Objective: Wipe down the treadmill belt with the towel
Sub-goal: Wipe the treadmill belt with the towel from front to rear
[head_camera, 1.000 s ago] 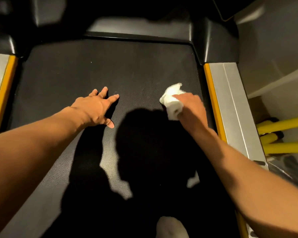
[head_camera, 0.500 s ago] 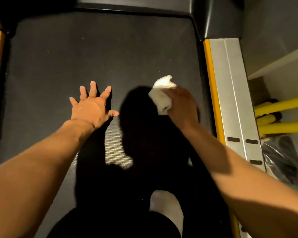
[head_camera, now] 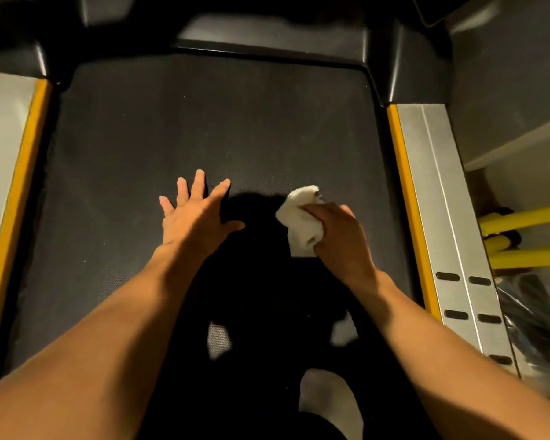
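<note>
- Across the middle of the view: dark, finely textured treadmill belt (head_camera: 204, 128), flecked with a few pale specks and heavily shadowed toward the near end.
- Along the belt's right edge: silver right side rail (head_camera: 442, 217), with a yellow strip on its inner edge and dark oval slots nearer the camera. Opposite it, a matching left side rail (head_camera: 4, 147), also yellow-edged.
- At the far end: black motor cover (head_camera: 267, 36), spanning the belt's width.
- Beyond the right rail, off the treadmill: yellow bars (head_camera: 527, 217), with crumpled dark plastic (head_camera: 527, 319) below them, too blurred to identify.
- At the bottom edge, on the belt: pale sock-like shape (head_camera: 327, 404), partly in shadow.
- Left of centre on the belt: left hand (head_camera: 194, 217), palm down, fingers straight and spread wide, holding nothing.
- Just right of it, not touching: right hand (head_camera: 340, 242), knuckles up, fingers curled round the towel.
- Under the right hand: white towel (head_camera: 299, 223), bunched into a wad and pressed on the belt right of centre. Well clear of the yellow strip, poking out past the fingers toward the far end and toward the left hand.
</note>
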The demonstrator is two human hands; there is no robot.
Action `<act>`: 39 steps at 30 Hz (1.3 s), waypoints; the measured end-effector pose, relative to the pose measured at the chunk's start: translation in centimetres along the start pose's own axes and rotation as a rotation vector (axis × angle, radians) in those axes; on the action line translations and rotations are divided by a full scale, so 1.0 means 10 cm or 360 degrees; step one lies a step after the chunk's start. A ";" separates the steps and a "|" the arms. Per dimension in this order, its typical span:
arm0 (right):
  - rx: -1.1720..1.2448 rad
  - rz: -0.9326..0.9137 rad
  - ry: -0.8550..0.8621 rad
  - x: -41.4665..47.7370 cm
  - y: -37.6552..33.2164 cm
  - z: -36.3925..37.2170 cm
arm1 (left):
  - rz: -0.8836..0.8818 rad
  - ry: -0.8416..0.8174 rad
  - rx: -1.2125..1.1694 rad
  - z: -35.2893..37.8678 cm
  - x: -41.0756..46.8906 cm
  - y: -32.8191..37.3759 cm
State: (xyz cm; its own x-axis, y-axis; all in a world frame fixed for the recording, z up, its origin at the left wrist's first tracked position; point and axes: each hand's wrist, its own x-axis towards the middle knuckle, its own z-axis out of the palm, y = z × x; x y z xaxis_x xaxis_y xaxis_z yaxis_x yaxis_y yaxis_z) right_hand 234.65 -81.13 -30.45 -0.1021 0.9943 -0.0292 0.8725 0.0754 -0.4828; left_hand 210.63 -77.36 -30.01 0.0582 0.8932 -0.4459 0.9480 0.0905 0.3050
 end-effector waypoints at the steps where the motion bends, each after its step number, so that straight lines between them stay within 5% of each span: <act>1: 0.0010 -0.0053 -0.0041 0.00 -0.03 0.01 | -0.0001 -0.0015 -0.0023 -0.01 0.01 0.00; 8: -0.0251 0.0413 0.0143 0.59 0.28 -0.23 | 0.0038 -0.0011 0.0140 -0.07 -0.10 -0.08; 13: 0.0017 -0.0356 -0.0421 -0.10 -0.46 0.22 | 0.0006 0.0112 0.0015 -0.06 -0.31 -0.44; 16: 0.0201 -0.0504 -0.0616 -0.42 -0.58 0.35 | -0.0040 0.0102 -0.0151 -0.08 -0.33 -0.63; 20: 0.0129 -0.0043 -0.0081 0.21 -0.52 0.02 | -0.0006 0.0095 -0.0243 -0.10 -0.32 -0.65; 24: -0.0020 0.0399 0.0019 0.47 -0.64 0.09 | -0.0022 0.0104 -0.0262 -0.15 -0.27 -0.70; 28: -0.0087 -0.0769 -0.0339 -0.29 -0.97 0.64 | -0.0144 0.0130 -0.0241 -0.28 -0.39 -0.89; 30: 0.0011 -0.0979 -0.0545 -0.38 -1.07 0.76 | -0.0240 0.0198 -0.0182 -0.32 -0.48 -1.01; 33: 0.0091 -0.0711 -0.0301 -0.01 -1.18 0.75 | -0.0320 0.0206 -0.0136 -0.30 -0.60 -1.16; 36: 0.0136 0.0178 -0.0206 0.54 -1.22 0.57 | -0.0315 0.0185 -0.0109 -0.27 -0.68 -1.23; 37: 0.0026 0.0245 -0.0228 0.56 -1.25 0.56 | -0.0317 0.0187 -0.0114 -0.27 -0.71 -1.23; 39: -0.0442 -0.0298 -0.0352 0.35 -1.33 0.68 | -0.0333 0.0205 -0.0139 -0.28 -0.75 -1.24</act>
State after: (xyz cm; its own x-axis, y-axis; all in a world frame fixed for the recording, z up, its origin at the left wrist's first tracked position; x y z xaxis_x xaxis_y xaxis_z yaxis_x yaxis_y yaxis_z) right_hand 219.49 -79.17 -30.08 -0.3454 0.9237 -0.1654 0.9219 0.3011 -0.2436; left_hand 197.60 -83.99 -28.10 -0.1820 0.8993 -0.3976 0.9042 0.3119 0.2917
